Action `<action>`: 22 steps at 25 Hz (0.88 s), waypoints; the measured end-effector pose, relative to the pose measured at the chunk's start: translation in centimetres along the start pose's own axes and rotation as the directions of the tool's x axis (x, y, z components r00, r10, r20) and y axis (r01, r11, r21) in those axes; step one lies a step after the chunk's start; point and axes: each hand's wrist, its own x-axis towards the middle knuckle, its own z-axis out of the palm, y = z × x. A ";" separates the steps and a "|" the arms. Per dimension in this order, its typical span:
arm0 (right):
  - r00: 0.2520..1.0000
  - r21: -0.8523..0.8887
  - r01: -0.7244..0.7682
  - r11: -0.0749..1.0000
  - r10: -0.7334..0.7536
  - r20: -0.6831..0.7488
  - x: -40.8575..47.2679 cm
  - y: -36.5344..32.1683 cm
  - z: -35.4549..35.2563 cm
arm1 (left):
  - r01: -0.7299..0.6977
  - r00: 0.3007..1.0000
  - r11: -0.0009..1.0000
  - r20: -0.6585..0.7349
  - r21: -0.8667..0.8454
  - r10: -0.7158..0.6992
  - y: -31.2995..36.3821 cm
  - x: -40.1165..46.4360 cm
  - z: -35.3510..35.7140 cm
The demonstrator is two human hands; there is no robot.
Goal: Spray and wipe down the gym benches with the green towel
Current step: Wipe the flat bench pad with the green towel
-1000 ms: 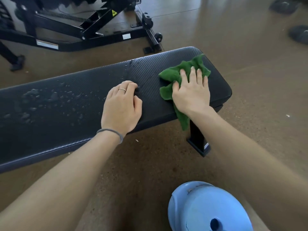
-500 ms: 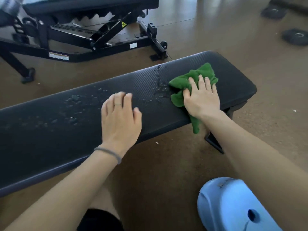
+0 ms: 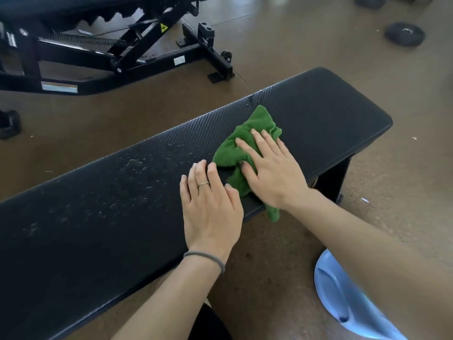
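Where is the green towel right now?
In the head view, the green towel lies on the flat black bench, right of centre, pressed under the right hand, one corner hanging over the near edge beside the left hand.

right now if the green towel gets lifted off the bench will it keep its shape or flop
Probably flop: the green towel lies crumpled in soft folds, one corner drooping over the bench edge. It likely feels light, bunching under the flat right hand. It may be damp from the droplets, so slightly clingy.

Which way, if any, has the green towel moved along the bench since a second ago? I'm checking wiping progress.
Yes. The green towel slid left along the bench, away from its right end and toward the resting left hand, pushed by the right hand.
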 end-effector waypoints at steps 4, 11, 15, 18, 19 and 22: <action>0.993 0.047 -0.118 0.992 0.117 0.031 5.9 0.5 -0.4 | 0.000 1.000 0.999 0.018 0.049 0.000 0.0 -0.1 0.0; 0.991 0.032 0.120 0.992 -0.122 0.062 2.2 -1.2 -0.1 | 0.023 1.000 0.998 0.004 0.050 -0.023 0.4 -0.2 0.3; 0.978 0.034 0.187 0.982 -0.190 0.086 9.3 -1.2 -0.3 | 0.063 0.998 0.996 -0.029 0.067 -0.061 0.5 0.1 0.2; 0.968 0.050 0.217 0.975 -0.221 0.118 14.0 -0.2 -0.6 | 0.062 0.997 0.997 -0.052 0.055 -0.059 0.6 0.2 0.2; 0.967 0.055 0.221 0.974 -0.226 0.113 15.0 0.9 -1.0 | 0.066 0.996 0.996 -0.056 0.054 -0.063 0.7 0.1 0.1; 0.989 0.016 0.134 0.991 -0.135 0.062 17.8 6.8 -2.2 | 0.066 0.996 0.996 -0.061 0.064 -0.062 0.7 0.0 0.1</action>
